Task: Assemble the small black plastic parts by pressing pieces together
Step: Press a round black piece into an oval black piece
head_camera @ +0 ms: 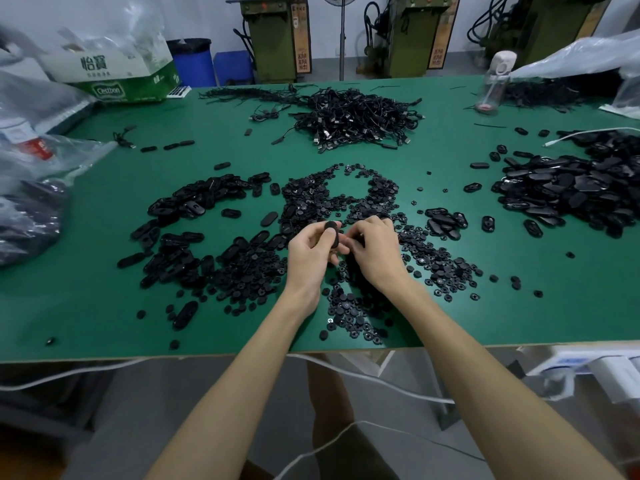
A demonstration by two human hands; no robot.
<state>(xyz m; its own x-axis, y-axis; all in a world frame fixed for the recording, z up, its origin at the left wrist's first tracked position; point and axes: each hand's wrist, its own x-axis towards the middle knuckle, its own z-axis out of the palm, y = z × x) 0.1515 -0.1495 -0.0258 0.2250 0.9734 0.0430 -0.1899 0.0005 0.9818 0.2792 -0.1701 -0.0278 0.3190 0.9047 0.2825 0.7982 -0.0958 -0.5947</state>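
Green bench (104, 306) in a workshop, olive machines (273, 39) by the back wall, heaps of black bits everywhere. Left hand (311, 251) pinches an oval black shell (333, 233) just above the round-disc pile (436, 268), mid-bench near the front edge. Right hand (375, 247) has its fingers curled right beside the shell, can't tell if they've got a disc. Parts prob light, stiff, a bit slick imo, so grip the shell by its long edges w/ thumb on the flat.

Small factory assembly floor.
Green table (104, 306) heaped with black plastic parts (571, 188); what look like green machines (273, 39) behind.
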